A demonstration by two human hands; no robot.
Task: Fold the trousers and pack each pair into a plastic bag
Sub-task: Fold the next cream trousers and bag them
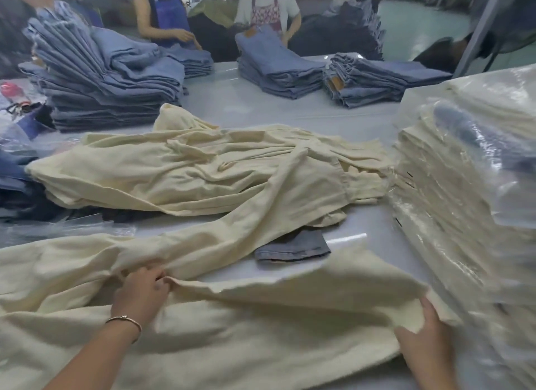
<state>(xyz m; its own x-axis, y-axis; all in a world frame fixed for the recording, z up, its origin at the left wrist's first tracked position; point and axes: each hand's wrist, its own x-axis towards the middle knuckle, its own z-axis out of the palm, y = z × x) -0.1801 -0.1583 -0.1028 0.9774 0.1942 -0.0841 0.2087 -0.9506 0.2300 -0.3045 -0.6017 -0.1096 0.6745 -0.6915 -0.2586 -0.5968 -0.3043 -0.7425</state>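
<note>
The cream trousers (261, 317) lie spread across the tabletop (290, 111) at six o'clock, soft, light and floppy, so I'd judge the edges the best hold, where the left hand (142, 291) pinches a fold and the right hand (426, 340) grips the corner with curled fingers.

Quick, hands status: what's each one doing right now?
Left hand: closed, pinching a fold of the cream trousers.
Right hand: closed, gripping the edge of the same cream trousers.
</note>
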